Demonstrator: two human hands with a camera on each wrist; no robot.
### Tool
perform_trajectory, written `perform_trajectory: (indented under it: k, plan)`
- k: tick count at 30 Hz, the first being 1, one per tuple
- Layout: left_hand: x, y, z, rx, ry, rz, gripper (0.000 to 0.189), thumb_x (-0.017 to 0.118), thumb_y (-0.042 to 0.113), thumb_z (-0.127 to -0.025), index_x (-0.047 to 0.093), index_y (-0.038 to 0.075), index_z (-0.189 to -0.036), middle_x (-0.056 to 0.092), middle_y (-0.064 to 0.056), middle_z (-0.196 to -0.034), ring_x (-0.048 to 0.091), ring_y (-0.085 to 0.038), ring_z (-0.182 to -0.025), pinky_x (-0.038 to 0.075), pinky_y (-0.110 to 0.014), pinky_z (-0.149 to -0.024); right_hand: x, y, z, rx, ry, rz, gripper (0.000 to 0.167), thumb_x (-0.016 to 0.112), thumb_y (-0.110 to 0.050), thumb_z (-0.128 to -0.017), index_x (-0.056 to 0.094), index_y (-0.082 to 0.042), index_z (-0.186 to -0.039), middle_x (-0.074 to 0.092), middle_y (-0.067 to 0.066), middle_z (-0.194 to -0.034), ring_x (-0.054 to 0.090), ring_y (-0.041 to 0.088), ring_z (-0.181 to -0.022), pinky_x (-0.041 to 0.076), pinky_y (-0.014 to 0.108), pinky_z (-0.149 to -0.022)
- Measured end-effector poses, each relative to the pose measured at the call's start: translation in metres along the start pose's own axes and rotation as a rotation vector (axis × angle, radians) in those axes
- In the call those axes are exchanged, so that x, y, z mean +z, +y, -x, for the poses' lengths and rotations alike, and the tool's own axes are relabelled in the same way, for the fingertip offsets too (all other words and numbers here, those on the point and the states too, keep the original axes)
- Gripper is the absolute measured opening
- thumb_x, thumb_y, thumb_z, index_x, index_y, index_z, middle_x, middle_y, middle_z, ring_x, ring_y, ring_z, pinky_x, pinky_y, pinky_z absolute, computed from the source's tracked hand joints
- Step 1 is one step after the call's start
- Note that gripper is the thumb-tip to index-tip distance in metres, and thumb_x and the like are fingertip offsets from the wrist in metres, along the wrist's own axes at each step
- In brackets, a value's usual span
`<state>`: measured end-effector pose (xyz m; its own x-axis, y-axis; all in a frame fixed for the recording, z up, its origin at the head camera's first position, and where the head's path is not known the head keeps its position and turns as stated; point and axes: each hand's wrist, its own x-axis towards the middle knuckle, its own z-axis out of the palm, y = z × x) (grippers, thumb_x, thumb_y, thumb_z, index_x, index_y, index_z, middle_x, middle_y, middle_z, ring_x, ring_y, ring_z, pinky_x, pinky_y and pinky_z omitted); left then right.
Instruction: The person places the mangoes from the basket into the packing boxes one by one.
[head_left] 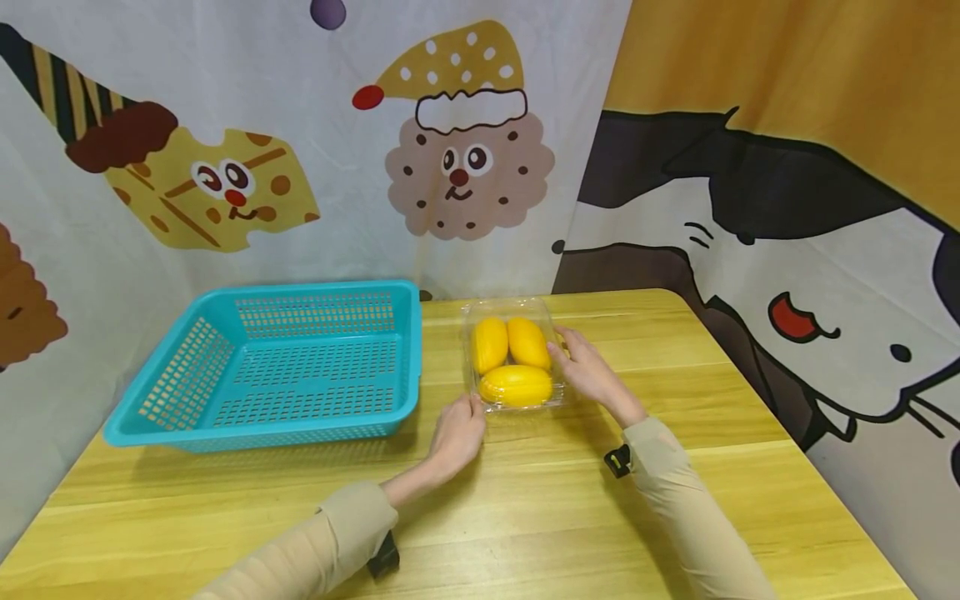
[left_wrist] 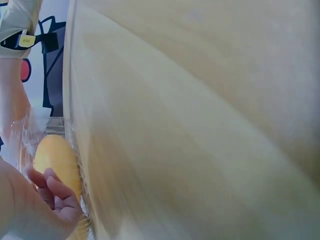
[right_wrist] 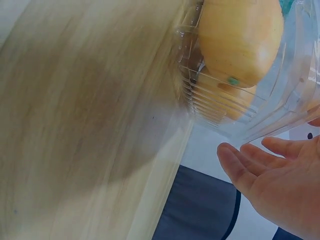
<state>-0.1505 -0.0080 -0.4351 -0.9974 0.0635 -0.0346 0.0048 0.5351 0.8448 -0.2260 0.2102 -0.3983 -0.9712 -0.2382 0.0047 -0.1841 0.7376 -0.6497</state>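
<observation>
A clear plastic box stands on the table with three yellow mangoes inside, two side by side at the back and one mango lying across the front. At the box's front left corner, my left hand pinches the edge with curled fingers. In the left wrist view that hand overlaps a mango seen through the plastic. My right hand is at the box's right side. Its fingers extend fairly straight along the plastic wall in the right wrist view.
A turquoise perforated basket stands to the left of the box on the wooden table. Behind the table hangs a curtain printed with cartoon figures. The table's right edge slopes away beyond my right arm.
</observation>
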Motion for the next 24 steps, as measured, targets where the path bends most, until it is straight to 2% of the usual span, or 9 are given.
perform_trajectory:
  k: [5, 13, 16, 19, 21, 24]
  plan:
    - [0.002, 0.0002, -0.0017, -0.022, 0.011, 0.052, 0.033, 0.033, 0.018, -0.1, 0.053, 0.004, -0.078, 0.039, -0.001, -0.061, 0.038, -0.014, -0.052, 0.034, -0.026, -0.045, -0.0001, 0.0015, 0.0001, -0.007, 0.004, 0.014, 0.059, 0.035, -0.034, -0.103, 0.023, 0.002, -0.148, 0.028, 0.026, -0.151, 0.04, 0.043, -0.132, 0.035, 0.056, -0.108]
    - [0.0025, -0.0018, -0.0024, -0.037, 0.03, 0.105, 0.032, 0.035, 0.019, -0.099, 0.052, 0.006, -0.075, 0.041, 0.0, -0.06, 0.038, -0.013, -0.052, 0.033, -0.024, -0.047, 0.0006, 0.0025, -0.0002, -0.005, 0.013, 0.013, 0.057, 0.036, -0.031, -0.103, 0.025, 0.003, -0.148, 0.029, 0.027, -0.15, 0.041, 0.044, -0.131, 0.035, 0.056, -0.107]
    - [0.0013, -0.0041, -0.002, -0.04, 0.011, 0.127, 0.033, 0.034, 0.021, -0.1, 0.055, 0.003, -0.081, 0.043, 0.001, -0.061, 0.037, -0.012, -0.051, 0.032, -0.023, -0.046, 0.0008, 0.0032, -0.0006, -0.003, 0.014, 0.01, 0.057, 0.036, -0.032, -0.103, 0.025, 0.002, -0.148, 0.03, 0.026, -0.15, 0.041, 0.043, -0.131, 0.035, 0.056, -0.107]
    - [-0.0002, -0.0051, -0.0014, -0.054, -0.014, 0.154, 0.03, 0.033, 0.021, -0.1, 0.055, 0.001, -0.095, 0.045, 0.0, -0.064, 0.037, -0.012, -0.052, 0.032, -0.023, -0.045, 0.0006, 0.0031, -0.0007, -0.008, 0.013, 0.009, 0.058, 0.036, -0.033, -0.103, 0.025, 0.001, -0.148, 0.03, 0.026, -0.15, 0.041, 0.043, -0.131, 0.036, 0.055, -0.107]
    - [-0.0014, -0.0036, -0.0018, -0.058, -0.002, 0.158, 0.028, 0.034, 0.022, -0.1, 0.052, 0.001, -0.104, 0.049, -0.004, -0.072, 0.042, -0.015, -0.058, 0.038, -0.027, -0.05, 0.0006, 0.0031, -0.0008, -0.013, 0.013, 0.009, 0.058, 0.036, -0.033, -0.103, 0.026, 0.001, -0.148, 0.031, 0.026, -0.15, 0.042, 0.043, -0.131, 0.036, 0.055, -0.107]
    - [-0.004, 0.0016, -0.003, -0.061, 0.043, 0.149, 0.032, 0.037, 0.023, -0.099, 0.045, 0.0, -0.12, 0.055, -0.013, -0.099, 0.055, -0.023, -0.086, 0.049, -0.037, -0.075, 0.0009, 0.0031, -0.0007, -0.015, 0.014, 0.004, 0.057, 0.036, -0.032, -0.103, 0.026, 0.001, -0.148, 0.031, 0.026, -0.149, 0.042, 0.043, -0.13, 0.037, 0.055, -0.107]
